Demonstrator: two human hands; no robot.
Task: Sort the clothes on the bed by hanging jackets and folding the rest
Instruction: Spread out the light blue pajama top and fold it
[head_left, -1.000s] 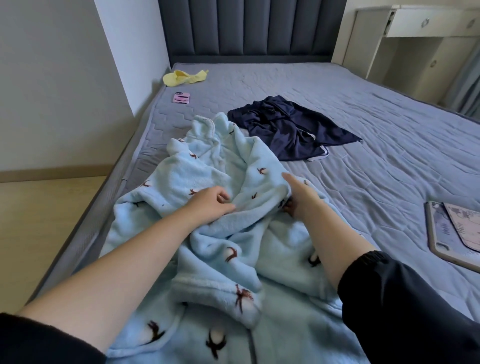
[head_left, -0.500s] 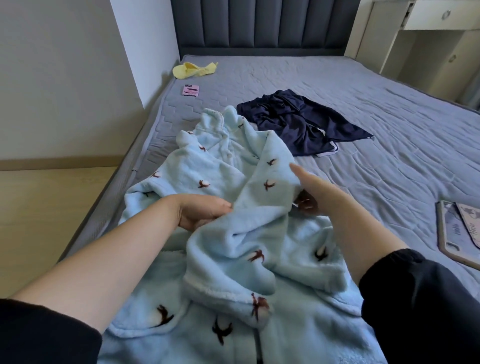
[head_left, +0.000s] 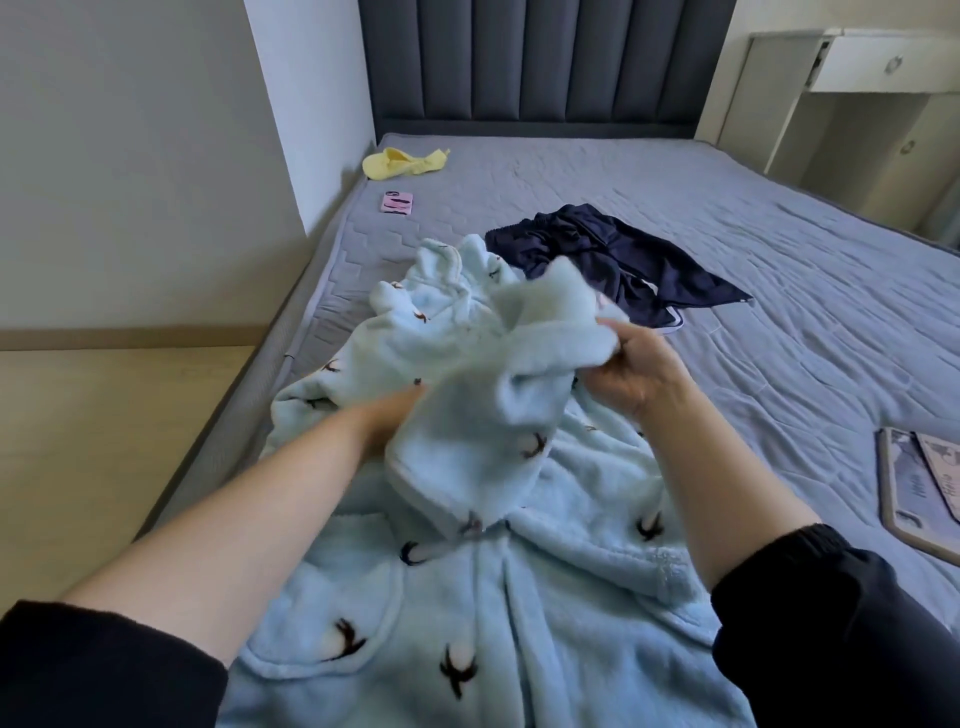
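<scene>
Robe (head_left: 483, 597): pale blue, and we have it spread over the near edge of the bed (head_left: 779, 322), with its upper part bunched and lifted between our two hands.
Right hand (head_left: 641, 376): fingers and thumb are curled round a thick wad of the robe and gripping it firmly.
Left hand (head_left: 387, 423): it's pushed in under a hanging fold. The fingers are buried in cloth, so we cannot tell whether they're gripping or flat.
Step in hand: we reckon we're sorting out the robe, hunting for a collar or sleeve to get it straight. Nothing is folded or hung yet.
Next move: we need to find the shoulders, shake the tangle out and lay it flat. It's a bulky piece, so both hands will need a good wide hold.
Hang or fold: with a front seam and a patch pocket it could pass for a jacket, and we can't settle that from here.
Fabric: plush, fuzzy fleece, thick and floppy, dotted with small dark sprig shapes. It should drape heavily and cling to itself.
Navy garment (head_left: 613, 254): thin, smooth and crumpled, it lies just beyond the robe and waits its turn.
Yellow cloth (head_left: 400, 162): small and soft, it sits up near the padded headboard (head_left: 535, 62).
Bed cover: grey, quilted and slightly rumpled.
Also on the bed: a pink phone (head_left: 397, 202) lies near the left edge, and a flat tablet (head_left: 914, 488) lies well to our right.
</scene>
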